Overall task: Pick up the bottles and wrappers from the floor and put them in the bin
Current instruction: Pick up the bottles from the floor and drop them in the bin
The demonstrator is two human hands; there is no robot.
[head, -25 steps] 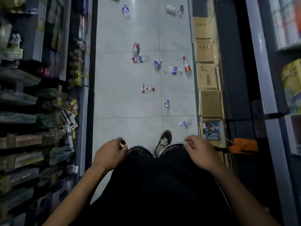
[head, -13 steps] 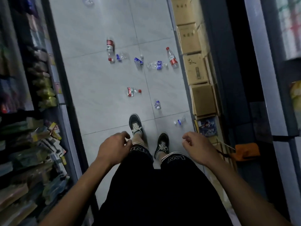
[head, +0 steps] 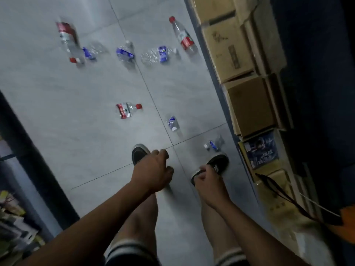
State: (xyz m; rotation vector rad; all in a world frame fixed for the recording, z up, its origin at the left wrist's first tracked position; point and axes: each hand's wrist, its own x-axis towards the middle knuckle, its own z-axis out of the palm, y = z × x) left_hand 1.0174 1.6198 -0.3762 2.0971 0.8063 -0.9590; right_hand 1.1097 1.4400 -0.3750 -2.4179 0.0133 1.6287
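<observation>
Several crushed plastic bottles and wrappers lie on the grey tiled floor. A small crushed blue-label bottle (head: pixel 213 144) lies just ahead of my right shoe. Another blue-label one (head: pixel 172 123) sits on a tile joint. A red-capped crushed bottle (head: pixel 127 109) lies mid-floor. Farther off are a tall red-label bottle (head: pixel 183 35), a second red-label bottle (head: pixel 68 40) and blue-label wrappers (head: pixel 124 52). My left hand (head: pixel 152 172) and my right hand (head: pixel 208 184) hang above my shoes with fingers loosely curled, holding nothing. No bin is in view.
Cardboard boxes (head: pixel 249 104) line the right side of the aisle. A dark shelf base (head: pixel 34 156) with packaged goods runs along the left. An orange object with a black strap (head: pixel 345 225) lies at the lower right.
The view has tilted down and moved forward along the aisle. Both hands have dropped lower toward the floor and the litter now appears closer.
</observation>
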